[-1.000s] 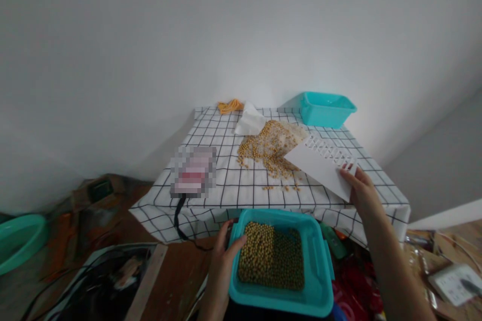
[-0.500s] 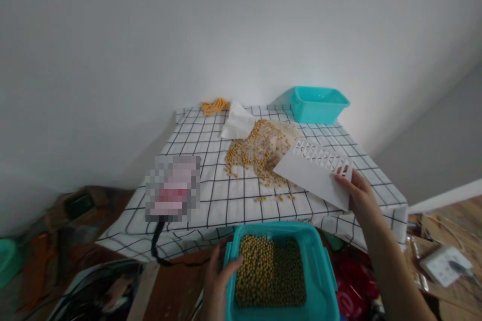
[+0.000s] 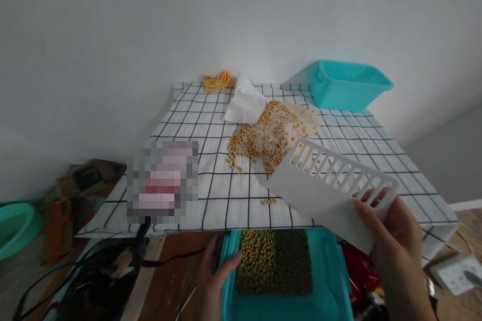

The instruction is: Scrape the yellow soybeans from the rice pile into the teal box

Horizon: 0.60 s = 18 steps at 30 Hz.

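My right hand [image 3: 395,241] is closed on a flat white plastic board [image 3: 312,195] with a row of slots along its far edge. The board is held tilted above the front right of the table. My left hand [image 3: 216,278] grips the left rim of a teal plastic box [image 3: 327,271], its thumb over the edge. Inside that box lie yellow soybeans [image 3: 258,261] on the left and small dark green beans [image 3: 291,261] on the right. Beyond the board, a loose pile of soybeans [image 3: 276,130] mixed with pale grains spreads over the checked cloth [image 3: 222,185].
A second teal box [image 3: 346,88] stands at the back right of the table. A white cloth [image 3: 246,100] and an orange cloth [image 3: 220,81] lie at the back. A pixelated object [image 3: 163,180] sits front left. On the floor is a power strip [image 3: 457,273].
The white board has come nearer and tilted up with my right hand. My left hand stays on the box rim. The view has shifted closer to the table.
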Available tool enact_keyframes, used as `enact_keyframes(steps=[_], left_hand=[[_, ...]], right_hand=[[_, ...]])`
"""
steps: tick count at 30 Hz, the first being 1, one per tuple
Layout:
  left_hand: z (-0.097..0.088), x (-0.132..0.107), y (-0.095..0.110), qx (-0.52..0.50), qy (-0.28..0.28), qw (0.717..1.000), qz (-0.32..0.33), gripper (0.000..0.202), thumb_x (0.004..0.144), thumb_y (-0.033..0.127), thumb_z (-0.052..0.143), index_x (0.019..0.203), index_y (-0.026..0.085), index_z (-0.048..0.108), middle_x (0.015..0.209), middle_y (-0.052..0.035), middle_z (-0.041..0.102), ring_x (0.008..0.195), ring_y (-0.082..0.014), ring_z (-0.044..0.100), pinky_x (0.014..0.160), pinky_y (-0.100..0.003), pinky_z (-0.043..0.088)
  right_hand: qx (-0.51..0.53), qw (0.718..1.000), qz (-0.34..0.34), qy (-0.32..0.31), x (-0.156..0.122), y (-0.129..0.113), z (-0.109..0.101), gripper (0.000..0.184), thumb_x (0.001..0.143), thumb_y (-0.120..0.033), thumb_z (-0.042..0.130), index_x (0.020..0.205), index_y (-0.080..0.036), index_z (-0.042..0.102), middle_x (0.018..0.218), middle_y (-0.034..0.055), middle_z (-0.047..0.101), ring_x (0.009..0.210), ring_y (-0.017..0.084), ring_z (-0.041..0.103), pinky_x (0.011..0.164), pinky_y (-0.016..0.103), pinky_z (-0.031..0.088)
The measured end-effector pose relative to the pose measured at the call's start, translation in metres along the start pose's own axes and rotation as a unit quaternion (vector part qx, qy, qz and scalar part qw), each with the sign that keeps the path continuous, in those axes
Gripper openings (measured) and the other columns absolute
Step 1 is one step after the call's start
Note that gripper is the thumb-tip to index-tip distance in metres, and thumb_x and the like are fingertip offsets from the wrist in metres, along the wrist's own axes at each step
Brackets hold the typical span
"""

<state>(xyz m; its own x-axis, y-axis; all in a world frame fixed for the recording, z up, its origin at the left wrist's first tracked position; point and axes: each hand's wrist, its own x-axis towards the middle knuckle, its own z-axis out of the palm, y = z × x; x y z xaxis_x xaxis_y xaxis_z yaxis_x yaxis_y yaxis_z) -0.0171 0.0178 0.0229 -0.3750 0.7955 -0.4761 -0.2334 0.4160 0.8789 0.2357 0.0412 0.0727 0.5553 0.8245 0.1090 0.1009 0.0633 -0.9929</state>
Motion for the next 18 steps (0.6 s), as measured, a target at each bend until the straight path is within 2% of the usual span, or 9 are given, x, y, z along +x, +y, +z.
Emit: enact_keyframes(steps=[3, 7, 11, 14, 18], left_hand=[[-0.002, 0.004, -0.001, -0.003, 0.005, 1.0, -0.019, 0.044, 0.056, 0.037, 0.077, 0.098, 0.025, 0.072, 0.095, -0.0036, 0.077, 0.105, -0.0356, 0.066, 0.094, -0.047, 0.052], [-0.001, 0.003, -0.001, -0.018, 0.007, 1.0, -0.023, 0.045, 0.058, 0.036, 0.077, 0.101, 0.024, 0.071, 0.095, -0.0036, 0.077, 0.103, -0.0363, 0.067, 0.093, -0.047, 0.052], [-0.002, 0.002, 0.002, -0.037, 0.014, 0.999, -0.009, 0.042, 0.061, 0.032, 0.075, 0.102, 0.025, 0.07, 0.099, -0.0026, 0.076, 0.107, -0.0354, 0.065, 0.095, -0.046, 0.05], [-0.004, 0.003, 0.003, -0.037, 0.023, 0.999, -0.004, 0.04, 0.061, 0.03, 0.074, 0.101, 0.025, 0.07, 0.098, -0.0013, 0.075, 0.108, -0.0339, 0.065, 0.096, -0.043, 0.049], [-0.006, 0.004, 0.004, -0.025, 0.017, 1.0, 0.002, 0.043, 0.059, 0.032, 0.074, 0.101, 0.025, 0.07, 0.096, -0.0019, 0.076, 0.105, -0.0345, 0.066, 0.088, -0.041, 0.053]], right_hand=[[-0.006, 0.999, 0.027, 0.023, -0.012, 0.004, -0.001, 0.024, 0.069, -0.034, 0.077, 0.085, -0.022, 0.064, 0.082, 0.004, 0.067, 0.068, 0.016, 0.061, 0.057, 0.022, 0.048], [-0.02, 0.998, 0.062, 0.007, -0.015, 0.008, -0.003, 0.021, 0.072, -0.034, 0.074, 0.087, -0.022, 0.065, 0.088, 0.0047, 0.068, 0.074, 0.017, 0.063, 0.062, 0.023, 0.049], [-0.017, 0.999, 0.042, -0.014, -0.01, 0.012, -0.005, 0.025, 0.07, -0.033, 0.076, 0.09, -0.023, 0.066, 0.087, 0.0047, 0.069, 0.071, 0.018, 0.064, 0.059, 0.024, 0.05], [-0.012, 0.999, 0.045, -0.021, -0.012, 0.006, -0.002, 0.024, 0.071, -0.033, 0.076, 0.09, -0.023, 0.067, 0.087, 0.0049, 0.068, 0.071, 0.018, 0.063, 0.058, 0.024, 0.048], [-0.014, 0.998, 0.059, -0.015, -0.021, -0.008, -0.003, 0.02, 0.07, -0.033, 0.074, 0.085, -0.022, 0.067, 0.083, 0.0026, 0.065, 0.07, 0.016, 0.059, 0.057, 0.021, 0.045]])
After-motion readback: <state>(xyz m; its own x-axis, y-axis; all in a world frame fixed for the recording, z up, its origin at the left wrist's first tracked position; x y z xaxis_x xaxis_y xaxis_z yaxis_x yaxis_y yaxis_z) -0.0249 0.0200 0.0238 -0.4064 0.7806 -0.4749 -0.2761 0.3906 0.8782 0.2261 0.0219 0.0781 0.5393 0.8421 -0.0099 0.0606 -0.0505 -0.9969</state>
